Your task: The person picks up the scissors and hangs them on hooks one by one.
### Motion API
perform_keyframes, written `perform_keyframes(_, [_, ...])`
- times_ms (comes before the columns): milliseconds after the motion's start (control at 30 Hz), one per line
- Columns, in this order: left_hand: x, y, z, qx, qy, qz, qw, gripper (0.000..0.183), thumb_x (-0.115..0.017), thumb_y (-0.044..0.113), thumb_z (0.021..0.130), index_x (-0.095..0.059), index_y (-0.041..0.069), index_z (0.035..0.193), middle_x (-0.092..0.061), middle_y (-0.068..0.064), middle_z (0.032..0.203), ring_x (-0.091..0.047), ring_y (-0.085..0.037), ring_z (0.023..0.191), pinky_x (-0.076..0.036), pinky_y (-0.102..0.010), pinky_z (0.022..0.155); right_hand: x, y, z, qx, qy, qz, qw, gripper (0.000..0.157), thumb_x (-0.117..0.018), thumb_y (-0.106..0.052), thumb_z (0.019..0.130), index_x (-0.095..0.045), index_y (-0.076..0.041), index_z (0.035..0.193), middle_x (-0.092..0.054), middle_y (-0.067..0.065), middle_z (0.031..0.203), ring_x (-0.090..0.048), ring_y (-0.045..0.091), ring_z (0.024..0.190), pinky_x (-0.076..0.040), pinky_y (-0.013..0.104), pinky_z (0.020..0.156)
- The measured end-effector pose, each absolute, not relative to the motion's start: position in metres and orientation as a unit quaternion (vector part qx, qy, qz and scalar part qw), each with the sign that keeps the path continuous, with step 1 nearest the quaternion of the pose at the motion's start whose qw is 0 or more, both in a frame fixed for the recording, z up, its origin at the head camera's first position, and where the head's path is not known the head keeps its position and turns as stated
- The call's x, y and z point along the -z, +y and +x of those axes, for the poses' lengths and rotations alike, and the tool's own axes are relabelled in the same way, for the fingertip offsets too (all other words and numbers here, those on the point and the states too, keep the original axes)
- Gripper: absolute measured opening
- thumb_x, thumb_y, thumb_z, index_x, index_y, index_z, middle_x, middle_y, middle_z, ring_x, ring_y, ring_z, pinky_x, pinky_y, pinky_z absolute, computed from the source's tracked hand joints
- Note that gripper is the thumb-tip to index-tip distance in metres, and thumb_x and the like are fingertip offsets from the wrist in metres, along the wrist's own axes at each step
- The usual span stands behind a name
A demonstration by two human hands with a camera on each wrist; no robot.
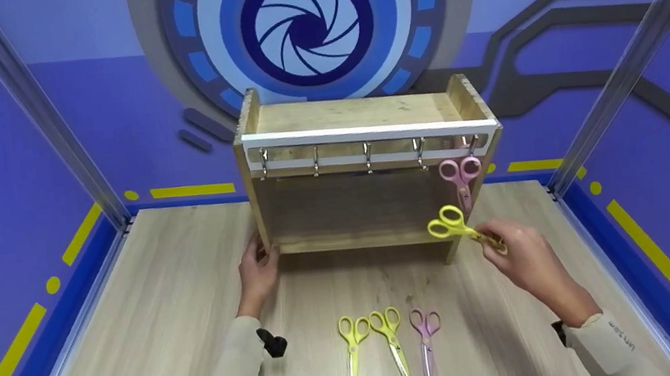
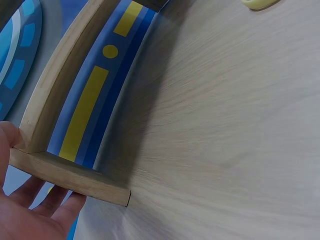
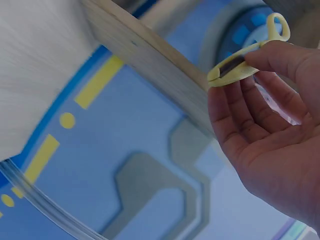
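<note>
My right hand (image 1: 525, 251) pinches a pair of yellow scissors (image 1: 451, 221) by the blade end, handles pointing up and left. In the right wrist view the thumb presses on the yellow-edged blade (image 3: 232, 70) with the fingers behind it. A wooden shelf (image 1: 354, 242) stands ahead, with a white rail of metal hooks (image 1: 367, 155) along its upper front. Pink scissors (image 1: 461, 175) hang from the rightmost hook, just above the yellow pair. At the shelf's lower left side, my left hand (image 1: 258, 277) holds the wooden side panel (image 2: 75, 177), thumb on one face and fingers on the other.
On the table (image 1: 202, 357) before the shelf lie two yellow scissors (image 1: 353, 345) (image 1: 390, 341) and one pink pair (image 1: 425, 343), handles toward the shelf. Blue patterned walls (image 1: 110, 126) with metal corner posts (image 1: 632, 56) close in the table at the back and sides.
</note>
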State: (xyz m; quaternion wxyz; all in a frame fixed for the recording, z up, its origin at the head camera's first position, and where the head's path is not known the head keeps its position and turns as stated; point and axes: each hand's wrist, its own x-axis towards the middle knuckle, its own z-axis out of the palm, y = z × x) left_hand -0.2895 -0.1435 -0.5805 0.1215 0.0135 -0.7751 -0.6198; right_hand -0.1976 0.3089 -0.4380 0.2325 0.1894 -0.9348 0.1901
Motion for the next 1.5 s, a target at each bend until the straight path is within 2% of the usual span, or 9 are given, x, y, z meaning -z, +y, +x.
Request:
perform_keyframes(133, [0.580, -0.143, -0.288, 0.624, -0.771, 0.012, 0.129, 0.058, -0.061, 0.017, 0.105, -0.039, 0.005, 0.157, -0.051, -0.026, 0.147, -0.053, -0.041, 0.134, -0.049, -0.050, 0.107, 0.422, 0.307, -0.204, -0.194, -0.904, 0.227, 0.304, 0.025, -0.080, 0.011, 0.078, -0.074, -0.003, 0.097, -0.071, 0.008, 0.087, -0.068, 0.018, 0.075, -0.060, 0.040, 0.064])
perform_keyframes(333, [0.581, -0.143, -0.289, 0.618, -0.774, 0.018, 0.132, 0.057, -0.061, 0.017, 0.105, -0.040, 0.005, 0.156, -0.051, -0.026, 0.147, -0.053, -0.041, 0.134, -0.050, -0.049, 0.107, 0.406, 0.293, -0.212, -0.212, -0.884, 0.235, 0.344, 0.026, -0.080, 0.009, 0.080, -0.075, -0.002, 0.102, -0.073, 0.009, 0.093, -0.069, 0.018, 0.077, -0.059, 0.035, 0.066])
perform_keyframes(500, [0.582, -0.142, -0.289, 0.624, -0.771, 0.021, 0.124, 0.057, -0.060, 0.018, 0.105, -0.040, 0.007, 0.157, -0.050, -0.025, 0.148, -0.053, -0.040, 0.134, -0.050, -0.050, 0.106, 0.403, 0.281, -0.221, -0.233, -0.872, 0.239, 0.357, 0.027, -0.082, 0.007, 0.080, -0.075, -0.001, 0.105, -0.074, 0.010, 0.096, -0.069, 0.018, 0.078, -0.058, 0.030, 0.068])
perform_keyframes(667, [0.582, -0.143, -0.289, 0.618, -0.775, 0.019, 0.128, 0.055, -0.061, 0.020, 0.105, -0.042, 0.007, 0.155, -0.052, -0.025, 0.146, -0.054, -0.040, 0.134, -0.050, -0.050, 0.106, 0.407, 0.268, -0.230, -0.263, -0.867, 0.232, 0.354, 0.026, -0.082, 0.006, 0.081, -0.075, -0.002, 0.105, -0.074, 0.009, 0.095, -0.068, 0.018, 0.077, -0.051, 0.011, 0.074])
perform_keyframes(767, [0.583, -0.143, -0.289, 0.617, -0.776, 0.019, 0.127, 0.056, -0.060, 0.020, 0.105, -0.040, 0.006, 0.156, -0.051, -0.025, 0.147, -0.053, -0.041, 0.134, -0.049, -0.050, 0.107, 0.410, 0.262, -0.233, -0.281, -0.868, 0.223, 0.344, 0.025, -0.081, 0.006, 0.082, -0.075, -0.001, 0.105, -0.074, 0.009, 0.094, -0.068, 0.020, 0.077, -0.047, 0.005, 0.075])
perform_keyframes(933, [0.583, -0.143, -0.288, 0.617, -0.777, 0.022, 0.125, 0.057, -0.060, 0.021, 0.106, -0.039, 0.007, 0.157, -0.051, -0.025, 0.147, -0.053, -0.040, 0.135, -0.049, -0.049, 0.107, 0.416, 0.253, -0.236, -0.308, -0.867, 0.209, 0.332, 0.024, -0.080, 0.006, 0.083, -0.075, -0.001, 0.105, -0.073, 0.009, 0.093, -0.067, 0.019, 0.076, -0.045, 0.003, 0.072])
perform_keyframes(1233, [0.583, -0.141, -0.289, 0.619, -0.773, 0.018, 0.140, 0.056, -0.061, 0.015, 0.104, -0.040, 0.003, 0.156, -0.053, -0.026, 0.144, -0.054, -0.042, 0.132, -0.050, -0.052, 0.106, 0.426, 0.246, -0.243, -0.330, -0.858, 0.203, 0.338, 0.022, -0.079, 0.007, 0.083, -0.075, 0.001, 0.103, -0.072, 0.010, 0.091, -0.066, 0.017, 0.077, -0.045, 0.005, 0.070])
perform_keyframes(1500, [0.581, -0.141, -0.289, 0.622, -0.772, 0.030, 0.126, 0.058, -0.060, 0.018, 0.105, -0.039, 0.007, 0.158, -0.052, -0.023, 0.148, -0.053, -0.038, 0.134, -0.049, -0.049, 0.107, 0.433, 0.246, -0.244, -0.333, -0.861, 0.188, 0.334, 0.022, -0.079, 0.006, 0.083, -0.074, 0.000, 0.104, -0.071, 0.009, 0.091, -0.066, 0.016, 0.077, -0.049, 0.009, 0.070])
